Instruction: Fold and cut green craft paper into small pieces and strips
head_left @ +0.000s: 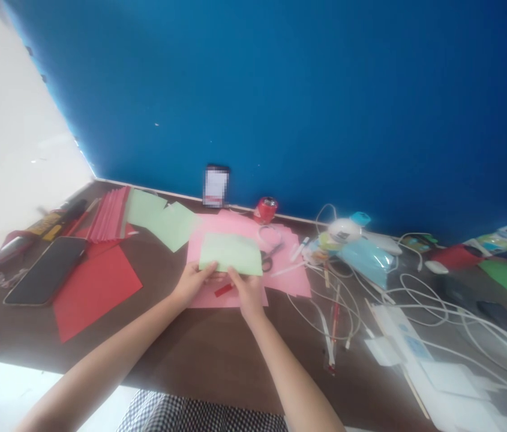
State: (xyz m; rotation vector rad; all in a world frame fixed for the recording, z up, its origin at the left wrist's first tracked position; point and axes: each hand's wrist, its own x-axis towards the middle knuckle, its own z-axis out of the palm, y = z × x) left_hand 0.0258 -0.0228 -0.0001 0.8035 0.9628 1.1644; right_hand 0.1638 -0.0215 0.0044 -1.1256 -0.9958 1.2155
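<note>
Both my hands hold a light green paper sheet point(230, 252) by its near edge, just above the pink paper sheets point(289, 276) spread on the dark brown table point(199, 348). My left hand point(192, 282) pinches the sheet's lower left corner. My right hand point(246, 291) grips the near edge right of the middle. A small red strip point(223, 291) lies on the pink paper between my hands. Scissors point(269, 255) lie on the pink paper just right of the green sheet.
Left: a red sheet point(93, 291), a black phone point(46, 270), a stack of red papers point(109, 213), more green sheets point(163, 219). A red tape roll point(266, 209) sits by the blue wall. White cables point(437, 312), a blue pouch point(365, 258) and white cards clutter the right.
</note>
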